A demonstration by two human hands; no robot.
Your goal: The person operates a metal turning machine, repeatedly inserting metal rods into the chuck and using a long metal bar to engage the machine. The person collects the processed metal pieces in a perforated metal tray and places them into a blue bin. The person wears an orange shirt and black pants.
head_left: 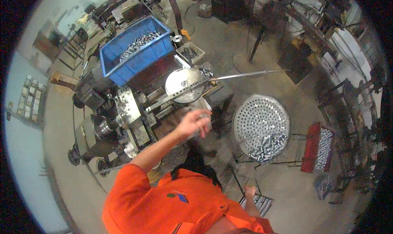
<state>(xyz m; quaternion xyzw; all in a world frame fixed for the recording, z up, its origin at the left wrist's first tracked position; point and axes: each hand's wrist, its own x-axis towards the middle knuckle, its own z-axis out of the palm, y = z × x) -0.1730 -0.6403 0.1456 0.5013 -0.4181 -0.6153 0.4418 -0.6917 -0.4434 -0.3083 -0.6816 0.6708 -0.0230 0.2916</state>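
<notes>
Now the left hand [193,122], fingers curled around a small shiny metal piece [203,123], hovers beside the grey machine [123,119]; feeding needs careful aim.

- A blue plastic crate [135,50] of small metal parts stood atop the machine [123,111].
- A round perforated metal tray [261,125] held shiny metal pieces at its lower edge.
- A red tray [312,148] of metal parts sat further right.
- A small open box [190,52] lay beside the crate.
</notes>
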